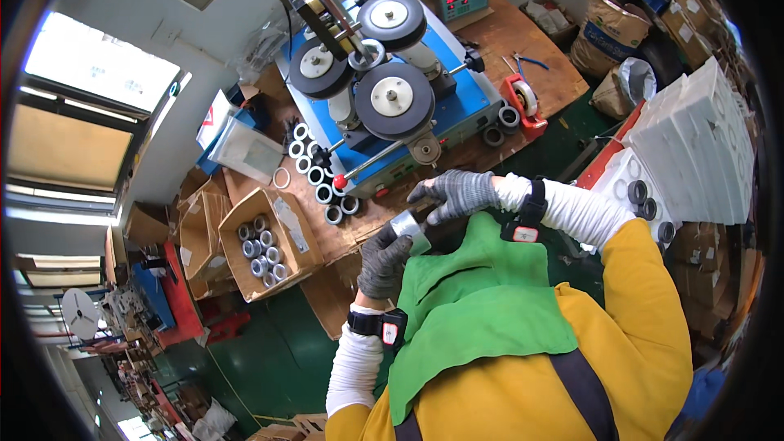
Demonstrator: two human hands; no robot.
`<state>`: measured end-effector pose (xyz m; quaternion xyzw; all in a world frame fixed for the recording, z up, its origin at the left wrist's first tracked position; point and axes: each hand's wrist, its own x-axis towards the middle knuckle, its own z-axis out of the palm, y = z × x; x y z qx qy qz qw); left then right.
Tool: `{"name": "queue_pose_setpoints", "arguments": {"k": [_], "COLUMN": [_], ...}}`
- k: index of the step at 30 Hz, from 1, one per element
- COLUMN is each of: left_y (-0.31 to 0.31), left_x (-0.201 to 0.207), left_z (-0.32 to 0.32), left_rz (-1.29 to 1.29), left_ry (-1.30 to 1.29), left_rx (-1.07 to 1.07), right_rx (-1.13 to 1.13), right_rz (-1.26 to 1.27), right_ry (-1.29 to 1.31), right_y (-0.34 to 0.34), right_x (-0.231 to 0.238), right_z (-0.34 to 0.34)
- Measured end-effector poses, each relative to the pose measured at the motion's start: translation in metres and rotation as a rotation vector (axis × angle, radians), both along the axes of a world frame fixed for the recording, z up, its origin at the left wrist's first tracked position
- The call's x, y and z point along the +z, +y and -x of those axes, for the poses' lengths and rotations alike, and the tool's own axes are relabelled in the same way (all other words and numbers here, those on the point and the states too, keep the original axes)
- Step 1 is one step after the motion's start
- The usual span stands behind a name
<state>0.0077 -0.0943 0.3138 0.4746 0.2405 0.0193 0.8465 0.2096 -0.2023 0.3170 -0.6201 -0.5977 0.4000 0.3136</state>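
Note:
My left hand (382, 263), in a dark grey knit glove, is closed around a silver metal cylinder (411, 233) close to the green apron. My right hand (457, 195), gloved in grey, is just above and to the right of it, near the table's front edge. Its fingers point left and stand apart, and nothing shows between them. Beyond the hands is a blue winding machine (380, 165) with three dark round wheels (394, 100). A metal ring (367, 55) sits among those wheels.
Several dark-and-silver rings (324, 193) lie left of the machine. A cardboard box (306, 238) holds more metal rings. Right of the machine are a red tape dispenser (523, 100) and blue-handled pliers (533, 62). White foam trays (694, 143) are stacked at far right.

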Motion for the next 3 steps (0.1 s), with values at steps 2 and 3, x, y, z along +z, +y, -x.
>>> {"name": "queue_pose_setpoints", "arguments": {"k": [2, 3], "left_y": [0.0002, 0.0004], "left_x": [-0.0038, -0.0069], "left_z": [-0.0036, -0.0044], "left_rz": [-0.07, -0.139], "left_ry": [0.0, 0.001], "left_rx": [-0.045, -0.067], "right_rx": [-0.006, -0.012], "right_rz": [0.094, 0.093], "right_ry": [-0.001, -0.003], "right_y": [0.005, 0.0035], "right_x": [0.0023, 0.0028], "right_z": [0.0063, 0.0051]}}
